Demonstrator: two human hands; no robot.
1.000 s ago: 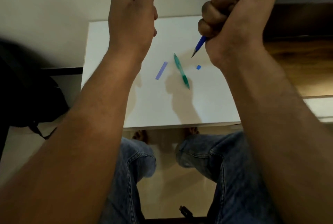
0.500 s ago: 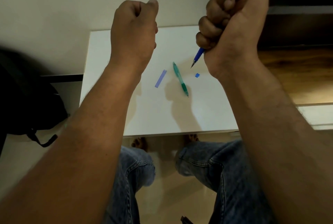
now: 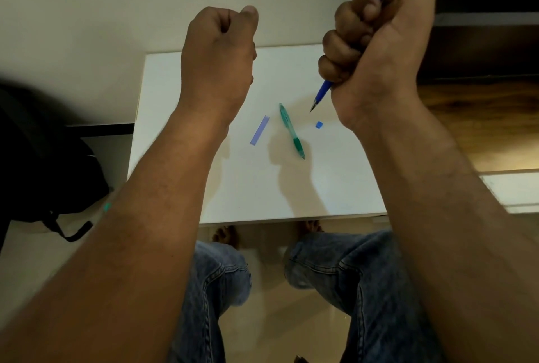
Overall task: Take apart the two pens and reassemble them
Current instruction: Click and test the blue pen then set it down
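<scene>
Forearms, both bare, reach from the near corners toward the middle of the view and end in raised hands held well apart. Behind them a pale wall [image 3: 116, 12] fills the far side. A white table [image 3: 335, 187] stands against it, seen from above. Knees in jeans [image 3: 350, 275] show below the table's near edge. A black bag [image 3: 43, 158] sits on the floor at the left.

The left hand [image 3: 218, 62] hovers above the table's far left part. It is curled into a fist with its back to the camera, so whether anything lies inside is hidden. The right hand [image 3: 379, 50] hovers above the far right part, also a fist, clamped around a blue pen [image 3: 322, 92]. The pen's tip sticks out below the fist and points down and left, clear of the table. A thin white end pokes out of the top of the fist.

A green pen [image 3: 291, 130] lies flat near the table's middle, between the two hands, its tip toward the near edge. Left of it, apart, lies a pale blue strip [image 3: 259, 130], slanted. Right of the green pen, under the blue pen's tip, sits a small blue bit [image 3: 319, 125].
</scene>
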